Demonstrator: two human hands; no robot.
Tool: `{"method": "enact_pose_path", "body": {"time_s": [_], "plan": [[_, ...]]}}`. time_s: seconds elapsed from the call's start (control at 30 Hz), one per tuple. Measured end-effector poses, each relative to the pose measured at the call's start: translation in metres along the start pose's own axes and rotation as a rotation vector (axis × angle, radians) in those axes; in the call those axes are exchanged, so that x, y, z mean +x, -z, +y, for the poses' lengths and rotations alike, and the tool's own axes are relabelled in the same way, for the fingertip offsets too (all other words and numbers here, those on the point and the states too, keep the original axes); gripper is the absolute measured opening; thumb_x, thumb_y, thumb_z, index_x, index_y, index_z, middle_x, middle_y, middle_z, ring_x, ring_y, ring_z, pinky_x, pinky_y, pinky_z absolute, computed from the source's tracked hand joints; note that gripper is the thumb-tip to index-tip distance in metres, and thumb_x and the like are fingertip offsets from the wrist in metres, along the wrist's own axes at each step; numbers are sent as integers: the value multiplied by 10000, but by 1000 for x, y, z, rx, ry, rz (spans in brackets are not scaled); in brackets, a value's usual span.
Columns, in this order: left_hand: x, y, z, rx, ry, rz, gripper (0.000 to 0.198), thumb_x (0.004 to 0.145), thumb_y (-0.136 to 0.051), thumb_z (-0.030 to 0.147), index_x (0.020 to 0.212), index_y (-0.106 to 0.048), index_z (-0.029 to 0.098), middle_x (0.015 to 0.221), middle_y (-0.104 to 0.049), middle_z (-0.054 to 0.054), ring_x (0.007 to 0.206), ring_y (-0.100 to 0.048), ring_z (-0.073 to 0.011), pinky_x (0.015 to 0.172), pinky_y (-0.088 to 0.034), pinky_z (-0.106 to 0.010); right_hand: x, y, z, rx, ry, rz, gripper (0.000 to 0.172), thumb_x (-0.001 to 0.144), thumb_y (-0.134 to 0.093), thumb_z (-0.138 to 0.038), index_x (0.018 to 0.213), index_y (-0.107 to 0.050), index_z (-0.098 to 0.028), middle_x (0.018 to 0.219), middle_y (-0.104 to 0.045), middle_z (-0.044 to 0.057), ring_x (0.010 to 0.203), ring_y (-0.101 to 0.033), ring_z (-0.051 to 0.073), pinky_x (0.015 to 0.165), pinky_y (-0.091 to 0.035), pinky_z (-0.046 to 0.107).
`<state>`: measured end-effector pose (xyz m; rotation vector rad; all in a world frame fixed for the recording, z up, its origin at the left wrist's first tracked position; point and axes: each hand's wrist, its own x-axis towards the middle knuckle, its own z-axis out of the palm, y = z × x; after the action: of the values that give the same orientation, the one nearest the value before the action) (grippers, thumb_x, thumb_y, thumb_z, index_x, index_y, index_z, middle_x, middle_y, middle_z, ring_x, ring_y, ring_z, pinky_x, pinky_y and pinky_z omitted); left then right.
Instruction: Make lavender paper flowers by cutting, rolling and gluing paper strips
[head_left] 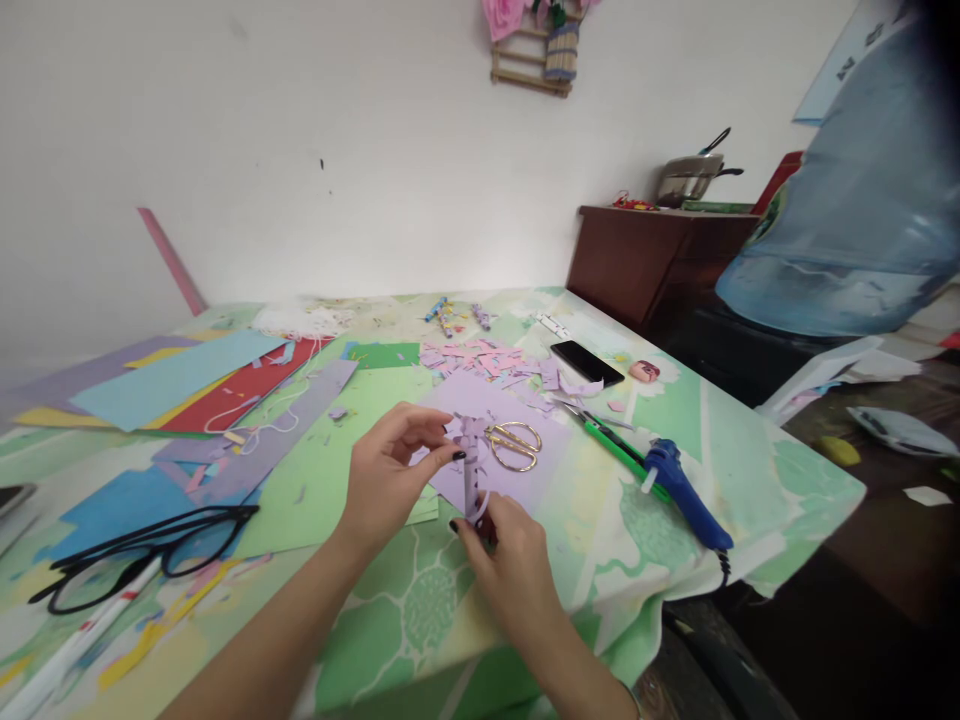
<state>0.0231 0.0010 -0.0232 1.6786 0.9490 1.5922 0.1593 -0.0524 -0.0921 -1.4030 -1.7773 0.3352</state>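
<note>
Upright between my hands is a narrow lavender paper strip (471,480) with dark marks, its lower end curling. The fingers of my right hand (514,555) are closed round that lower end. Up at the top, my left hand (397,470) has thumb and fingertips closed in on the strip; the exact contact is too small to make out. Just right of the strip lie gold-handled scissors (517,445), on a lavender paper sheet (547,470). Pink and lavender paper scraps (480,360) are heaped behind it.
Right of the sheet are a blue glue gun (686,495), a green-handled cutter (619,450) and a black phone (587,362). Coloured paper sheets (180,375) and black glasses (150,555) lie left. Small patterned paper rolls (481,317) sit at the back.
</note>
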Motion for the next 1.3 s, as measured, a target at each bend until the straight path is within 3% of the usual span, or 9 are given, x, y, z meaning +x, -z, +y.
{"method": "enact_pose_path", "body": {"time_s": [0.63,1.3], "plan": [[-1,-4,-2,82,-67,55,180,698,-734,126,854,-662,179,761,-560,5,683,-570,-108,655,-531,-233,-2,-4,0,-37,62,61,84,831,-582,-172,766,-531,-162,673,-533,16,628,-506,166,573,-345,259],[-4,-4,-1,90,-32,55,171,705,-731,156,856,-653,177,778,-568,2,684,-584,-110,662,-528,-244,-3,-4,-1,-85,128,102,52,846,-561,-184,800,-548,-164,666,-550,31,623,-525,174,564,-379,263]]}}
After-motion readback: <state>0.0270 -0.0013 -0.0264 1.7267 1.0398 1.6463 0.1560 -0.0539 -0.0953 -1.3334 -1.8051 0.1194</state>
